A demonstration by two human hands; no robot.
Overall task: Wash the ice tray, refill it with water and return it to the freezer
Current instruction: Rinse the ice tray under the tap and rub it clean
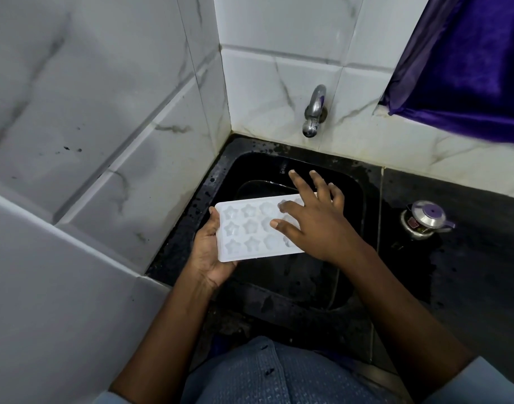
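My right hand [314, 225]: fingers [301, 182] spread flat, gripping nothing, laid across the right-end cells of the star-mould ice tray [250, 228]; probably rubbing it clean. My left hand [212, 252] grips the other short end, thumb on the rim, steadying it over the black sink [279, 287] so drips land there. Cells look empty. Tap [315, 112] not running. Lidded steel pot [425, 220] on the worktop [468, 272], well clear.

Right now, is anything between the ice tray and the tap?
No object does. The left hand holds the ice tray over the sink, with open space to the tap. The right hand is spread over its right end.
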